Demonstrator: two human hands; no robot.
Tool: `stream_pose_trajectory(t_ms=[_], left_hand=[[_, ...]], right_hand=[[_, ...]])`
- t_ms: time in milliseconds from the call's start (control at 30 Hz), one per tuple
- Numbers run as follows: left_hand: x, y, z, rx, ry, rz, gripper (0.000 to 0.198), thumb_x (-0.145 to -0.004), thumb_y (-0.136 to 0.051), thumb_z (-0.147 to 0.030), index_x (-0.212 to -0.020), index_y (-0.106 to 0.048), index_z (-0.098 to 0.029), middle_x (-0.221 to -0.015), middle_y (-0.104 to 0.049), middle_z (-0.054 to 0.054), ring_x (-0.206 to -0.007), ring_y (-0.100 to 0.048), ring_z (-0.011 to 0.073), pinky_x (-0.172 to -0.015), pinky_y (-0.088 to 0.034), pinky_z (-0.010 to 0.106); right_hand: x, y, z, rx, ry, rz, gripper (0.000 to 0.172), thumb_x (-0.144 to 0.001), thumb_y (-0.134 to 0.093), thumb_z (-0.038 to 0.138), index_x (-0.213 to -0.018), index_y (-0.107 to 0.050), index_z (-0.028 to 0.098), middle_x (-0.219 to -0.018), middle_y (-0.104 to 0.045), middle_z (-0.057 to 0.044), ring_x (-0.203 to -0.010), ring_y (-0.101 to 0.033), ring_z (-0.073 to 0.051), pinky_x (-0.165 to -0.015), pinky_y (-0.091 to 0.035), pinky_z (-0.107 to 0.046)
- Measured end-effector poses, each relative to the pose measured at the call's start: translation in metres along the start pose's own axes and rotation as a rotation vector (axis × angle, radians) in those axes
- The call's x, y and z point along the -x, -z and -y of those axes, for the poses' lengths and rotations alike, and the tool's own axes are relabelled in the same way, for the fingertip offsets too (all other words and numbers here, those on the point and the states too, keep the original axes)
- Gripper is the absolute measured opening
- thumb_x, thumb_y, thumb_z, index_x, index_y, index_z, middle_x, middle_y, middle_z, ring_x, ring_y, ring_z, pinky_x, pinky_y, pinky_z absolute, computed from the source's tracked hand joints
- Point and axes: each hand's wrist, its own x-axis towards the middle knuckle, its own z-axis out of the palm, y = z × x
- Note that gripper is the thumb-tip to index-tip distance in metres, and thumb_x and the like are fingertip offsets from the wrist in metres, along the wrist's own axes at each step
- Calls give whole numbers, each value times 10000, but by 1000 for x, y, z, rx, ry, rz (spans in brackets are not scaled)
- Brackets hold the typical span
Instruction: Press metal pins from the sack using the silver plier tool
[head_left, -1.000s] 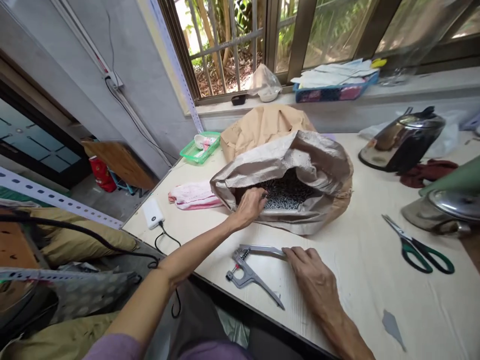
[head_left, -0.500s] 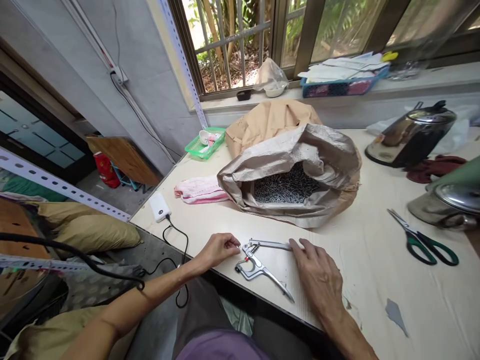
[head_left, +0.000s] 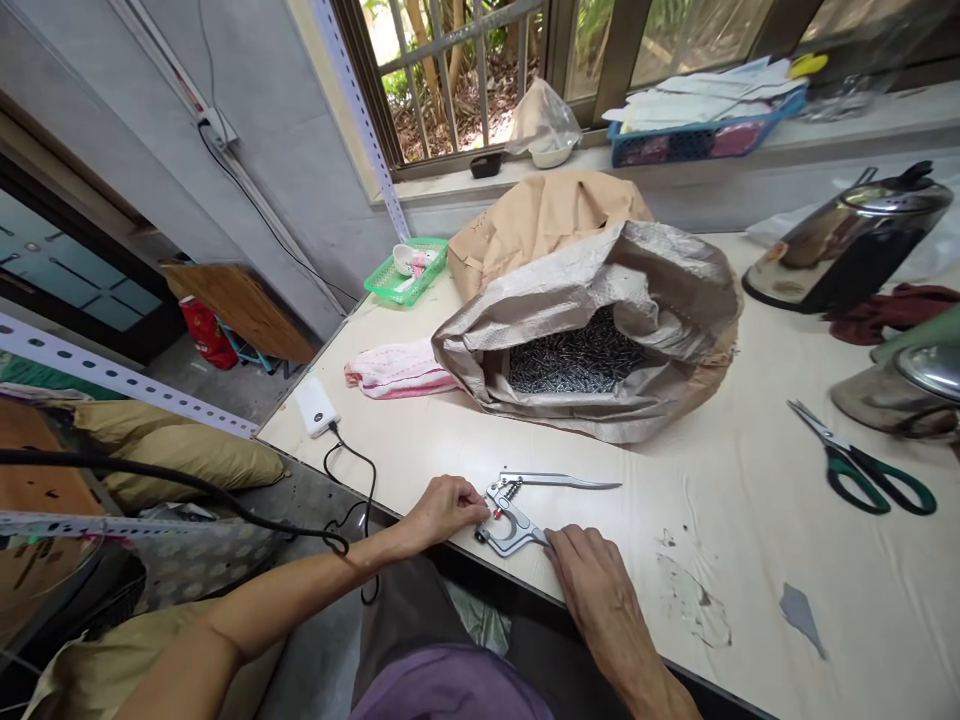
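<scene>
Metal snap pliers (head_left: 517, 510) lie open near the table's front edge. My left hand (head_left: 444, 508) is pinched at the pliers' jaw, its fingertips closed on something too small to make out. My right hand (head_left: 589, 575) rests over the pliers' lower handle, fingers curled on it. The upper handle points right, free. Behind them an open grey sack (head_left: 600, 330) lies on its side, full of small dark metal pieces (head_left: 574, 360).
Green-handled scissors (head_left: 870, 470) lie at the right. A kettle (head_left: 847, 245) and a dark red cloth stand at the back right. A pink towel (head_left: 394, 368), a white power bank (head_left: 313, 405) with cable and a green basket (head_left: 405, 268) are on the left.
My left hand left the sack and came to the pliers' jaw, pinched. My right hand slid from the upper handle to the lower one. The pliers shifted slightly.
</scene>
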Motion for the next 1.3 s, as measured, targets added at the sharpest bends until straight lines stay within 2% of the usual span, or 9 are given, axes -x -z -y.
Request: stream_pose_trajectory(t_ms=[167, 367, 633, 767, 1000, 1200, 1300], left_hand=[[8, -3, 1, 1, -52, 9, 183, -731, -636, -302, -719, -715, -137, -709, -674, 19, -646, -564, 131, -586, -406, 207], [24, -9, 7, 51, -172, -88, 207, -782, -617, -329, -720, -718, -159, -699, -653, 33, -663, -568, 138, -617, -432, 224], [27, -17, 13, 43, -172, -102, 198, -786, -614, -321, -725, -719, -165, -700, -648, 37, -671, -579, 143, -625, -447, 230], [22, -15, 13, 20, -129, -34, 165, -767, -613, -276, -715, -710, -154, -699, -645, 26, -664, -573, 135, -621, -435, 222], [12, -10, 8, 4, 70, 99, 177, -699, -625, -266, -693, -699, -105, -622, -628, 8, -582, -517, 113, -538, -358, 203], [14, -9, 6, -18, 109, 96, 202, -667, -611, -294, -656, -688, -108, -553, -574, -12, -577, -483, 117, -533, -341, 209], [15, -9, 4, -23, 133, 93, 212, -661, -601, -305, -645, -675, -106, -526, -534, -25, -559, -460, 111, -530, -334, 211]], right_hand=[[7, 3, 2, -13, 54, -19, 296, -861, -369, 76, -1084, -550, 145, -870, -579, -77, -799, -475, -188, -712, -400, -318], [11, 2, 4, 28, 94, -63, 370, -845, -337, 45, -1137, -550, 125, -909, -599, -105, -790, -470, -193, -716, -433, -337], [14, 2, 6, 20, 85, -33, 416, -838, -332, 52, -1196, -528, 132, -932, -603, -115, -821, -474, -204, -723, -441, -350], [13, 2, 6, 22, 95, -59, 372, -834, -363, 44, -1153, -544, 105, -913, -591, -113, -812, -462, -201, -734, -427, -334], [9, 4, 6, -71, 56, -7, 337, -873, -327, 80, -1122, -547, 128, -886, -588, -91, -799, -456, -191, -724, -420, -331], [2, 4, 2, -135, 29, 69, 260, -880, -347, 84, -949, -580, 177, -800, -559, -45, -745, -444, -171, -684, -359, -302], [-1, 6, -1, -112, 16, 104, 209, -892, -385, 148, -893, -588, 198, -770, -561, -30, -723, -452, -165, -676, -350, -309]])
